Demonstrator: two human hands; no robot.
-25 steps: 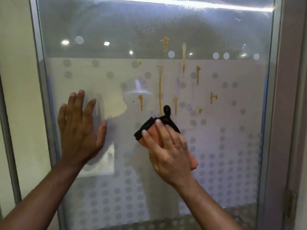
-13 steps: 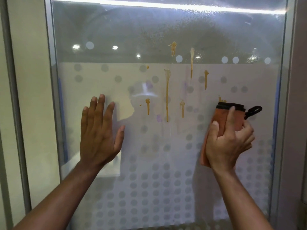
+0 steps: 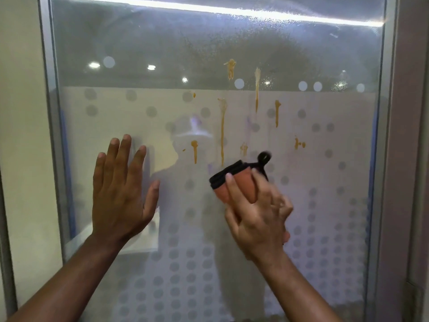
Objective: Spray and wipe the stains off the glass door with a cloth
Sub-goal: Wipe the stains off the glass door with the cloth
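**Stains above the cloth, and plenty that could smear**

Door (image 3: 325, 159) fills my view, its frosted dots thick near the bottom, a fine mist of droplets high up. At the left my left hand (image 3: 120, 196) lies flat on the glass, fingers spread, bracing; if I lean hard there I judge it will leave a greasy palm mark on a wet pane.

Right of it, the yellow-brown drips (image 3: 222, 131) run down the middle, all above my cloth (image 3: 234, 182). Wiping upward with a bunched cloth could drag them into streaks rather than lift them.

My right hand (image 3: 257, 217) grips the orange cloth, fingers curled around it and pressing it to the glass. It is blurred, and it hides most of the cloth. The black loop (image 3: 264, 159) could flick the pane.

No spray bottle shows.
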